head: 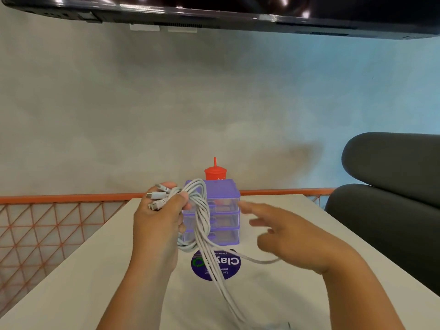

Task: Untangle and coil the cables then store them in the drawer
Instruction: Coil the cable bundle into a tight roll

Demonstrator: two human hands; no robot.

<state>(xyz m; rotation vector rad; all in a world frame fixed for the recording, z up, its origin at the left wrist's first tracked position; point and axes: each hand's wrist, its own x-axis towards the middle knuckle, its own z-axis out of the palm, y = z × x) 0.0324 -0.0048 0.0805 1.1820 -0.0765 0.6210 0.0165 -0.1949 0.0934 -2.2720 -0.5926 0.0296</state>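
**Limp white cables, half-wound in front of the drawers**

The cables [202, 220] are thin, white and soft. I judge them light in the hand, apt to slide or spring out of their loops, and delicate only at the plugs. They hang as a half-wound bundle directly in front of the purple drawer unit [223, 194]. Several strands trail down toward the near edge of the desk [285, 301], crossing a round purple sticker [228, 263] just in front of the drawers.

The left hand [157, 217], left of the drawers, has its grip closed round the top of the loops, and the connectors [156, 195] stick out above its fingers. The right hand [285, 236], right of the drawers, is an open grip with fingers spread. It holds nothing I can make out, though one strand curves beneath it.

The best hold is probably where the loops cross, pinching all strands together.
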